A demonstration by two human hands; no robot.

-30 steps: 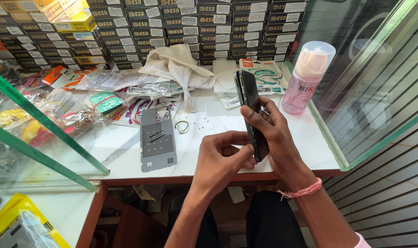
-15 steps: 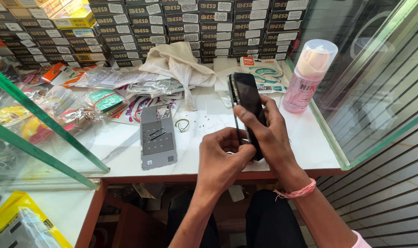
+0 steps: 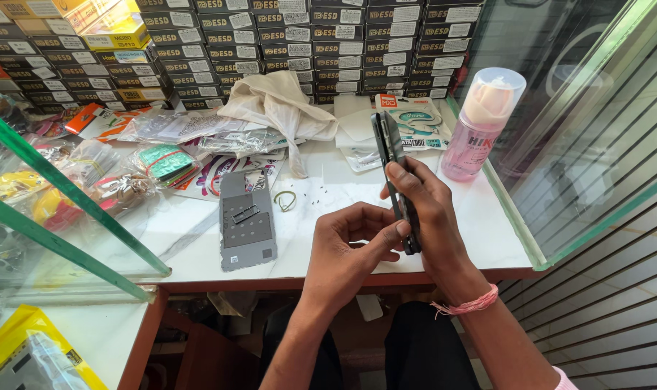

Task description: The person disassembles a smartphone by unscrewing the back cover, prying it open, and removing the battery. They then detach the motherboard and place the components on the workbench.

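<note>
Black phone (image 3: 393, 170) edge-on, gripped by right hand (image 3: 429, 217); left hand (image 3: 350, 242) pinches its lower edge, above white counter (image 3: 328, 209) front edge.

One view only, worn on the head and tilted steeply down over a white counter (image 3: 198, 238). It faces forward toward stacked boxes (image 3: 285, 43) filling the top of the frame, close enough that both forearms rise from the bottom edge to meet at centre. A glass panel (image 3: 61, 209) cuts across the left side, another glass wall (image 3: 595, 144) closes the right. The wearer's lap sits at bottom centre, directly below the lens.
</note>
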